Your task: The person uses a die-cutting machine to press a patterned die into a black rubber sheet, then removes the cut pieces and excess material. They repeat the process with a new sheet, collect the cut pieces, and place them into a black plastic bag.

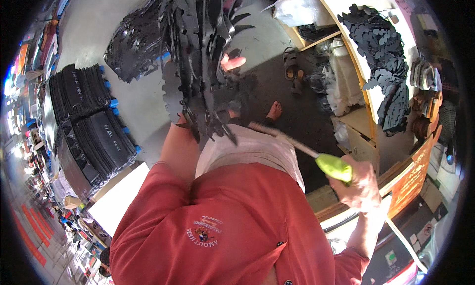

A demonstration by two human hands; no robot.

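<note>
My left hand is wrapped round a thick bundle of black cut-out sheet pieces with jagged, curved edges. Only some fingers show beyond the bundle; the palm is hidden. The bundle stands in front of my body, its loose ends hanging toward my lap. At the right, my right hand is closed on the lime-green handle of a long, narrow-shafted tool. Its slightly blurred shaft points up and left toward the bundle's lower end, apart from it. The kind of tool cannot be made out.
Neat stacks of black pieces stand at the left, and a flat black pile lies farther off on the grey table. Along the right, a wooden-edged shelf unit bears more black cut-outs. Sandals lie on the floor.
</note>
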